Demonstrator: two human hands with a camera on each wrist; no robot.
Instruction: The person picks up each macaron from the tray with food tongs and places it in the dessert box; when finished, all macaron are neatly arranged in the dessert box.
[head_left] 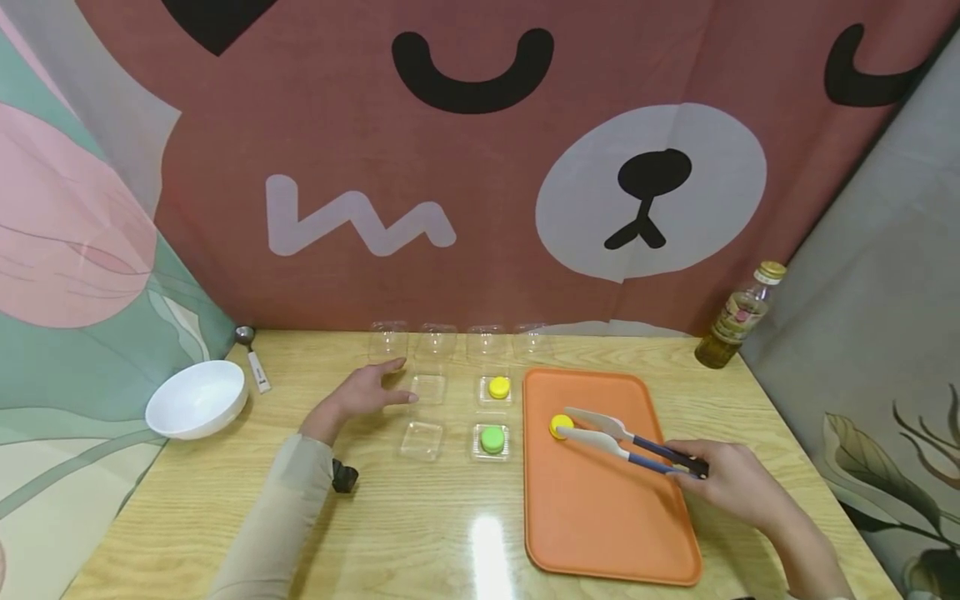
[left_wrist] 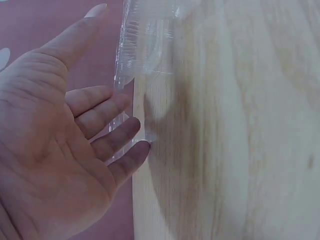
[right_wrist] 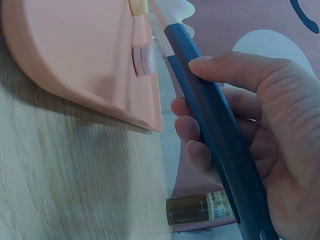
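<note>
My right hand (head_left: 738,479) holds blue-handled tongs (head_left: 637,446) with pale blades, its thumb along one handle in the right wrist view. The blade ends are at a yellow macaron (head_left: 561,427) on the orange tray (head_left: 607,533); whether they touch it, I cannot tell. A pinkish macaron (right_wrist: 145,59) also stands out on the tray in the right wrist view. My left hand (head_left: 367,390) holds nothing, thumb and fingers spread beside a clear plastic box (head_left: 429,389). In the left wrist view its palm (left_wrist: 50,150) shows, fingers slightly bent.
Clear boxes hold a yellow macaron (head_left: 498,387) and a green macaron (head_left: 492,439). Another clear box (head_left: 422,440) sits nearer. Several clear plastic pieces (head_left: 437,340) line the back edge. A white bowl (head_left: 198,400) and scoop (head_left: 257,367) stand left, an oil bottle (head_left: 738,321) back right.
</note>
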